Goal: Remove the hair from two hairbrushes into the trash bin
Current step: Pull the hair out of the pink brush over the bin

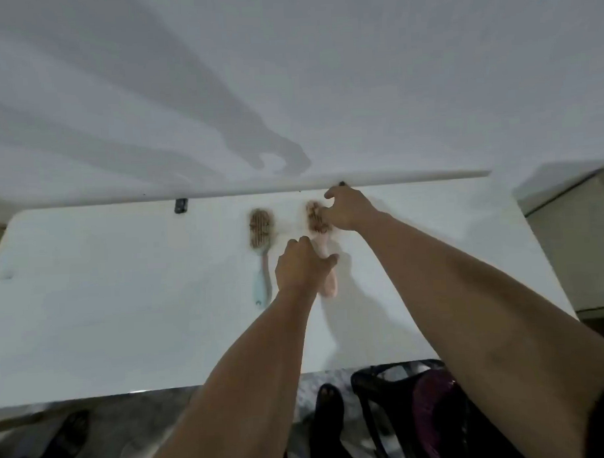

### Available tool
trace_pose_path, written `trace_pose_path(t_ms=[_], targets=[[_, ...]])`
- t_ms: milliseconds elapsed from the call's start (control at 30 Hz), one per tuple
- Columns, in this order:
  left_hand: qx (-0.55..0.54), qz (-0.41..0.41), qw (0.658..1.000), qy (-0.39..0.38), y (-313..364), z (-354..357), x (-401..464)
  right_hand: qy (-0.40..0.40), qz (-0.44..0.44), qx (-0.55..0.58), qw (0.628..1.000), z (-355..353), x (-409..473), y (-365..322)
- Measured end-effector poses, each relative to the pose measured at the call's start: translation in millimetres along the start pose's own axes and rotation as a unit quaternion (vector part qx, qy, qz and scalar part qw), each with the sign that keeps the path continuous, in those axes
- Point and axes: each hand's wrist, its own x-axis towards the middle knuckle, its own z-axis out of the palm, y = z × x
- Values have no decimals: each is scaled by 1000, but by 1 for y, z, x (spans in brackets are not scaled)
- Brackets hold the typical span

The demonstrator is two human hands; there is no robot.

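Two hairbrushes lie side by side on the white table (pixel 125 303), both with brownish hair in their bristles. The light blue hairbrush (pixel 262 257) lies to the left, untouched. My left hand (pixel 300 265) grips the handle of the pink hairbrush (pixel 326 279). My right hand (pixel 348 208) is over the pink brush's head, its fingers pinching at the clump of hair (pixel 315 216) there. A black mesh trash bin (pixel 402 407) stands on the floor below the table's near edge, at the right.
A white wall rises behind the table, with a ledge (pixel 224 190) along its far edge and a small dark clip (pixel 181 205) below it. A pale cabinet (pixel 578 239) stands to the right. Dark shoes (pixel 329 406) show on the floor under the near edge.
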Motion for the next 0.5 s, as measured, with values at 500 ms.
trace_pose_path(t_ms=[500], targets=[[-34, 0, 999, 25, 8, 12, -6, 15, 94, 231, 968, 9, 10, 13]])
